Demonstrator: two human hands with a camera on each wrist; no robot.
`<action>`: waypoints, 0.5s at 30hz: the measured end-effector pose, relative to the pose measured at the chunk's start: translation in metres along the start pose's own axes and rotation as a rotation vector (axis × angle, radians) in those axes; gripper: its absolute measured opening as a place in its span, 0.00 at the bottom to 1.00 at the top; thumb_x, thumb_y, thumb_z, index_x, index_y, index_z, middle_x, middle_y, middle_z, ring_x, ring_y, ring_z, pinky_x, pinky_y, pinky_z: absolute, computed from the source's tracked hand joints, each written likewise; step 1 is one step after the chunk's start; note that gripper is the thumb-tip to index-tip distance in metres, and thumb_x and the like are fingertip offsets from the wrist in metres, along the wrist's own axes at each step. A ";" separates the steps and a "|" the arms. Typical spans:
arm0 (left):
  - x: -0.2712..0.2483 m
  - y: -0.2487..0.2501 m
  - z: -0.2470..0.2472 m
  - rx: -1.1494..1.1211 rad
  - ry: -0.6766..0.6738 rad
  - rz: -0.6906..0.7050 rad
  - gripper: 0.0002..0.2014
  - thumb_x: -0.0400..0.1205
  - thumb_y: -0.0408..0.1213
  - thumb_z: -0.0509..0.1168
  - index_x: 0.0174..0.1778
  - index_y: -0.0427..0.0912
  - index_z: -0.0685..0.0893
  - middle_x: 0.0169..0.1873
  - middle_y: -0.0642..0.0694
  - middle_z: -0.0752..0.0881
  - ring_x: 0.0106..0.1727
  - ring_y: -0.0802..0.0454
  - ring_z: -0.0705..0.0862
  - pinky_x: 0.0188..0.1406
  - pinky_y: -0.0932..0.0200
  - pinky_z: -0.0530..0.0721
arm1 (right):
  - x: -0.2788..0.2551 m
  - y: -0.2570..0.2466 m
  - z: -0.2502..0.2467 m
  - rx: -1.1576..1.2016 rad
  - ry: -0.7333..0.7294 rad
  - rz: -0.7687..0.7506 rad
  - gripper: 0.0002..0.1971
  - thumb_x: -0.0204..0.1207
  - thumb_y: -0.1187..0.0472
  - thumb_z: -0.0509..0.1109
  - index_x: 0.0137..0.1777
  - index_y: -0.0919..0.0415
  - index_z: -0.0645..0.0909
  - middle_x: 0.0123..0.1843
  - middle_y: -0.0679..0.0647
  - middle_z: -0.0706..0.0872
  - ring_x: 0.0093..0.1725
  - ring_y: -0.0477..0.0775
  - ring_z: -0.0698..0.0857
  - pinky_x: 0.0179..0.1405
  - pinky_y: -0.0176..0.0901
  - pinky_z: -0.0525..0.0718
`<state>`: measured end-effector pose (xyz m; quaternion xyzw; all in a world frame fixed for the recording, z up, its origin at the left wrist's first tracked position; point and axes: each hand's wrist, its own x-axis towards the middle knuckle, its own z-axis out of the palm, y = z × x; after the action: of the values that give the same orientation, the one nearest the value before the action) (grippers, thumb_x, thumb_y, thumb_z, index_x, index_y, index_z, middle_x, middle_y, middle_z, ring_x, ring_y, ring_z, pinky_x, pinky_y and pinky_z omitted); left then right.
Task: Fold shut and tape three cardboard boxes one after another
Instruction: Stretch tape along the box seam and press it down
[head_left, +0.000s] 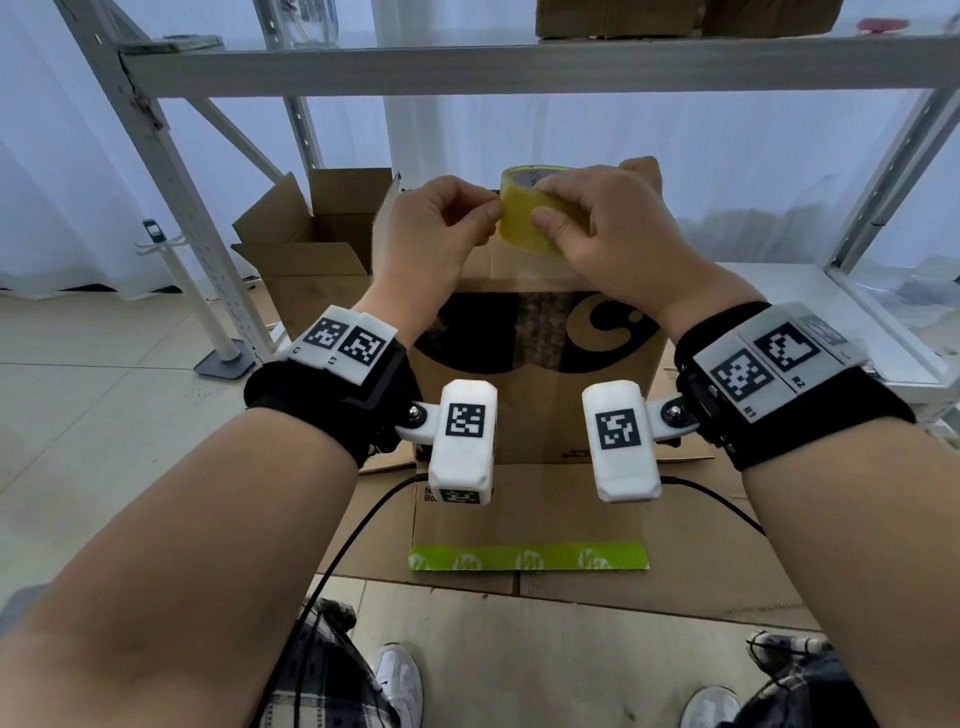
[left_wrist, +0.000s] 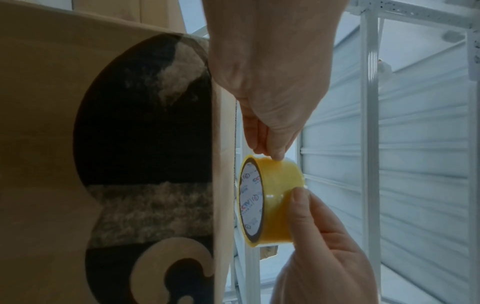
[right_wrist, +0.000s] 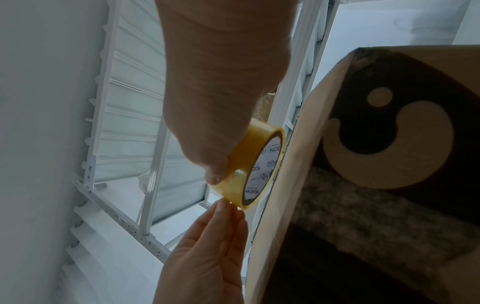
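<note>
A yellow tape roll is held in the air just above a tall cardboard box with a black printed shape on its front. My right hand grips the roll, thumb on its outer face and fingers over the far side. My left hand pinches the roll's left rim with thumb and forefinger. In the left wrist view, the fingertips touch the top of the tape roll beside the box. The right wrist view shows the tape roll close to the box's top edge.
An open cardboard box stands at the back left. A white metal shelf frame surrounds the spot, with a white stand on the left. Flattened cardboard with a green tape strip covers the floor by my shoes.
</note>
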<state>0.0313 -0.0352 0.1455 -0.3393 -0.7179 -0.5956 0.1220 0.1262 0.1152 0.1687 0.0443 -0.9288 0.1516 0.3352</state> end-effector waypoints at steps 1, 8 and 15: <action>0.001 -0.001 0.001 0.036 -0.002 0.021 0.03 0.79 0.39 0.70 0.45 0.44 0.87 0.37 0.51 0.88 0.40 0.56 0.87 0.51 0.50 0.88 | 0.000 0.001 0.001 0.007 0.006 0.009 0.13 0.81 0.54 0.63 0.60 0.55 0.84 0.55 0.50 0.89 0.50 0.47 0.79 0.54 0.40 0.56; 0.003 0.002 0.009 0.418 0.029 0.181 0.07 0.84 0.36 0.59 0.50 0.35 0.79 0.42 0.50 0.76 0.44 0.53 0.74 0.50 0.51 0.79 | 0.002 -0.003 0.002 -0.060 0.084 0.003 0.14 0.82 0.52 0.63 0.61 0.54 0.84 0.53 0.49 0.88 0.54 0.50 0.80 0.45 0.40 0.51; 0.000 0.004 0.005 0.257 -0.054 0.081 0.02 0.83 0.36 0.60 0.46 0.42 0.75 0.35 0.50 0.81 0.39 0.48 0.83 0.45 0.46 0.85 | 0.001 0.000 0.003 -0.083 0.029 0.018 0.15 0.83 0.49 0.61 0.62 0.53 0.83 0.54 0.48 0.88 0.55 0.51 0.79 0.47 0.40 0.51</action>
<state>0.0351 -0.0301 0.1474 -0.3653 -0.7771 -0.4839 0.1690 0.1239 0.1144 0.1672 0.0200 -0.9297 0.1167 0.3487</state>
